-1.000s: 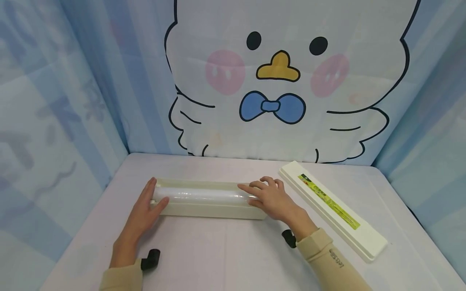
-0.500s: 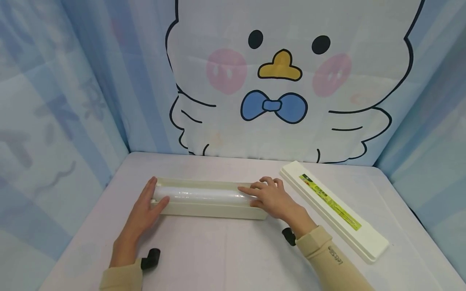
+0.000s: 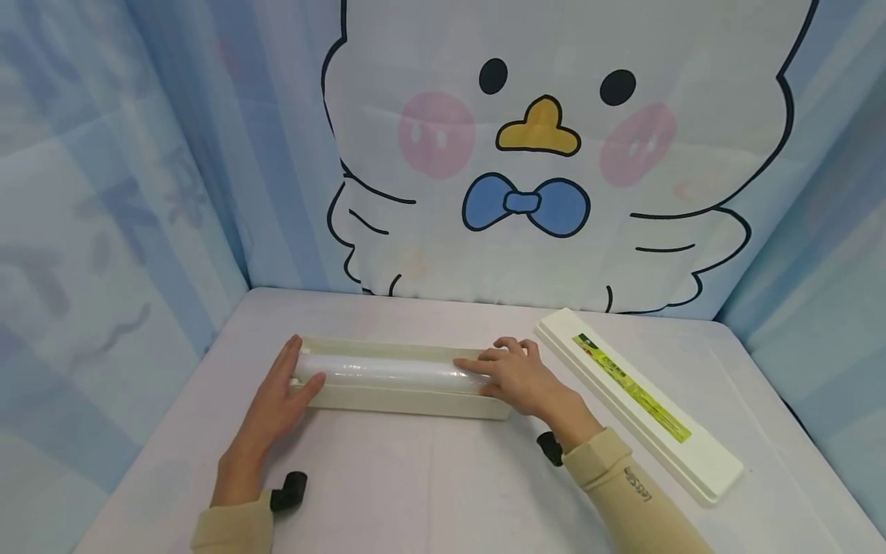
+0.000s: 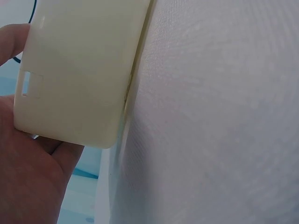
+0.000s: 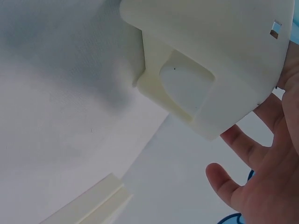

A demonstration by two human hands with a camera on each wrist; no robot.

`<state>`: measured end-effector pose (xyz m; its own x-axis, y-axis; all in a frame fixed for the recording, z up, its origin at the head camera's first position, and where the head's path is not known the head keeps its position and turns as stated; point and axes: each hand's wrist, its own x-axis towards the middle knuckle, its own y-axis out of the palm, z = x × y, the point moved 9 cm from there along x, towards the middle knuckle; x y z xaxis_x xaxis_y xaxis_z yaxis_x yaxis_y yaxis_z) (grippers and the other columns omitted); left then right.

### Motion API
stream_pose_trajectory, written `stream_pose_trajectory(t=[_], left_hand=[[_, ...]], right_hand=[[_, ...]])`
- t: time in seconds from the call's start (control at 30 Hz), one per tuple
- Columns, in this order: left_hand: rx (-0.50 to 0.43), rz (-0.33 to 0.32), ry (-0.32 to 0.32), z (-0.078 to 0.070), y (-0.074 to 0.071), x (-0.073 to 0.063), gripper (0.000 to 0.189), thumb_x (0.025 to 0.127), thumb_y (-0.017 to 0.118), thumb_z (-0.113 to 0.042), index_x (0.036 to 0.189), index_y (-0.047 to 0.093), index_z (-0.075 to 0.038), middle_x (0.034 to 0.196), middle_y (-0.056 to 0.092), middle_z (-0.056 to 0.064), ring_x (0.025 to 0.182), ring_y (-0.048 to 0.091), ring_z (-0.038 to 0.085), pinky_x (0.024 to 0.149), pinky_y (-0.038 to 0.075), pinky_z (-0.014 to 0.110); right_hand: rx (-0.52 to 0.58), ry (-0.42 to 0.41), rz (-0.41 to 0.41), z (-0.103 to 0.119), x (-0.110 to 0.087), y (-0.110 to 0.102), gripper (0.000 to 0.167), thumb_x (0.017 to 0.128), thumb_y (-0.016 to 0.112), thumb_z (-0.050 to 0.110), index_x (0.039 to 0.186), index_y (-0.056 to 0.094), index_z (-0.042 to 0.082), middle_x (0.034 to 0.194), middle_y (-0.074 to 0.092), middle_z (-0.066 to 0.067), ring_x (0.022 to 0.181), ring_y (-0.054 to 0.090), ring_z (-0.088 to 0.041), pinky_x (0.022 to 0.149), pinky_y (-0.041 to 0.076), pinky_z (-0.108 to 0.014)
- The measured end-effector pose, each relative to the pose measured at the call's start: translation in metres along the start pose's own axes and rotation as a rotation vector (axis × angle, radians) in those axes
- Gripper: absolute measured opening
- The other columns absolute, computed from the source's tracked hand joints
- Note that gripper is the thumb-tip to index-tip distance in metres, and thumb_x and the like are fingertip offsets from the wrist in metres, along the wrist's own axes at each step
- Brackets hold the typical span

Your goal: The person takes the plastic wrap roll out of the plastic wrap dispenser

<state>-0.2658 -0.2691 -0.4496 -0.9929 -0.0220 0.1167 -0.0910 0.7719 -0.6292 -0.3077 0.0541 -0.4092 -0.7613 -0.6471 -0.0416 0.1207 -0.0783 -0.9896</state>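
Observation:
A long cream cling film box (image 3: 408, 402) lies across the table without its lid, and a shiny roll of clear film (image 3: 394, 371) rests inside. My left hand (image 3: 270, 412) grips the box's left end, thumb over the near wall and fingers along the far corner. At the other end my right hand (image 3: 524, 385) lies over the box with its index finger straight on the roll and thumb at the near wall. Its other fingers extend past the far side, apart in the right wrist view. The box's end face (image 4: 79, 79) hides part of the left fingers.
Right of the box, the long lid (image 3: 706, 465) lies slantwise, bearing a yellow-green label (image 3: 631, 387). A pale cloth covers the table (image 3: 388, 492). Behind it hangs a curtain (image 3: 443, 254) with a cartoon bird; other curtains flank both sides.
The head view has shifted slightly, moving the scene a little to the right in frame. Both hands stay in place on the box and roll.

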Motion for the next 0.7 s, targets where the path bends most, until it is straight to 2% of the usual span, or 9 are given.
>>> stream_pose_trajectory(t=[0.47,0.7], left_hand=[[-0.002,-0.002,0.005,0.000,0.002,0.000,0.082,0.102,0.060,-0.034,0.159,0.015,0.005,0.165,0.010,0.027,0.150,0.008,0.045,0.118,0.012,0.062],[0.006,0.001,0.008,-0.002,0.001,-0.001,0.082,0.102,0.059,-0.034,0.159,0.014,0.005,0.164,0.010,0.028,0.150,0.008,0.045,0.118,0.012,0.061]], right_hand=[[0.016,-0.038,-0.019,0.003,-0.005,-0.008,0.058,0.093,0.075,0.024,0.147,0.056,0.029,0.132,0.062,-0.001,0.135,0.039,-0.036,0.109,0.026,-0.059],[0.031,-0.079,-0.037,0.009,-0.008,-0.015,0.056,0.096,0.072,0.019,0.148,0.054,0.026,0.130,0.060,-0.002,0.128,0.041,-0.034,0.107,0.031,-0.056]])
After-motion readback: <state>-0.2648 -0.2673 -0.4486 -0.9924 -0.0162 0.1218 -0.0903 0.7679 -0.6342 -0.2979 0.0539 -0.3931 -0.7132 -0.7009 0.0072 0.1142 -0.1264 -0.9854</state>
